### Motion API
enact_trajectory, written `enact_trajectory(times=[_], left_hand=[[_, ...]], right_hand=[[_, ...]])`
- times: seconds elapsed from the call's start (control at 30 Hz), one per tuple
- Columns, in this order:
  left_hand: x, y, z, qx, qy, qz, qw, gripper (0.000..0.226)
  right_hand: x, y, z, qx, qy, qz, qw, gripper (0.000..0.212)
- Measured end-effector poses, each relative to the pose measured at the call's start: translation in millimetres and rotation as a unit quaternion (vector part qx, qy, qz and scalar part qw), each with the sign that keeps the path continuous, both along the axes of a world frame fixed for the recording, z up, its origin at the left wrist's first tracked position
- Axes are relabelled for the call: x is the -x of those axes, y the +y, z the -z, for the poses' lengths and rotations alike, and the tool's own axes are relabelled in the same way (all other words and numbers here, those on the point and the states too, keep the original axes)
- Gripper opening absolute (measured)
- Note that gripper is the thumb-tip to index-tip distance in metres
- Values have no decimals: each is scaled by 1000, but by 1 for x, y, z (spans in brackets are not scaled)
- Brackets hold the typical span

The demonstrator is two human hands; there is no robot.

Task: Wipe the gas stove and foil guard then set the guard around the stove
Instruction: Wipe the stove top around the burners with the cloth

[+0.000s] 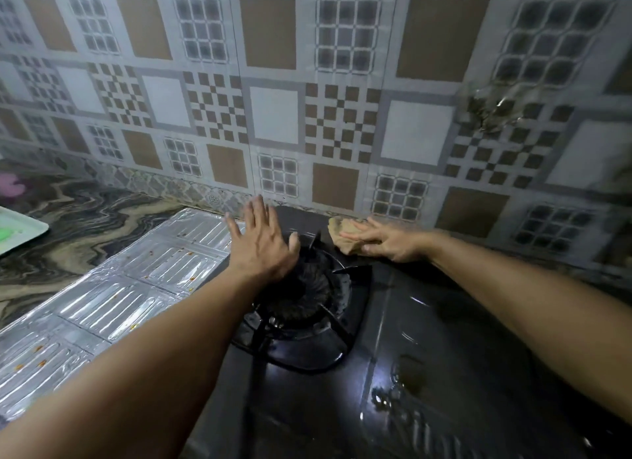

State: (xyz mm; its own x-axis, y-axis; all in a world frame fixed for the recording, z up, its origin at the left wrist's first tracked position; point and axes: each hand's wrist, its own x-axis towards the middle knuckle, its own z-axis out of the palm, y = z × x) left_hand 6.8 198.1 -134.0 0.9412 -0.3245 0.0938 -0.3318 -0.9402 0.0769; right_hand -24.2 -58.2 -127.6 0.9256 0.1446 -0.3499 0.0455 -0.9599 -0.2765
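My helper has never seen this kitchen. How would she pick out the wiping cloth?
Find the black gas stove against the tiled wall. At its back edge, right of the burner, lies a crumpled tan cloth under the right hand, the only soft brown thing there.

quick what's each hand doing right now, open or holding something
Left hand: open, fingers spread over the burner grate, holding nothing.
Right hand: open, flat fingers pressing the brown cloth on the stove.
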Motion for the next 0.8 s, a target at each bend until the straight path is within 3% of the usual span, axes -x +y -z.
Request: enact_trajectory(times=[0.13,0.23,0.33,0.53,0.63,0.8], left_hand=[[13,-29,-19,13,-48,87,995,72],[26,-61,-21,5,19,139,990,75],[36,-79,-6,-27,91,130,987,77],[38,-81,1,-21,106,96,989,76],[42,-85,-3,-52,88,88,991,70],[52,-111,-11,-62,27,178,982,71]], right_hand=[[11,10,-2,41,-20,-14,999,49],[12,15,-1,54,-27,2,998,55],[25,7,1,44,-48,14,998,51],[78,-47,4,37,-42,94,994,47],[104,-72,3,49,-30,144,988,47],[103,-61,2,73,-32,178,981,47]])
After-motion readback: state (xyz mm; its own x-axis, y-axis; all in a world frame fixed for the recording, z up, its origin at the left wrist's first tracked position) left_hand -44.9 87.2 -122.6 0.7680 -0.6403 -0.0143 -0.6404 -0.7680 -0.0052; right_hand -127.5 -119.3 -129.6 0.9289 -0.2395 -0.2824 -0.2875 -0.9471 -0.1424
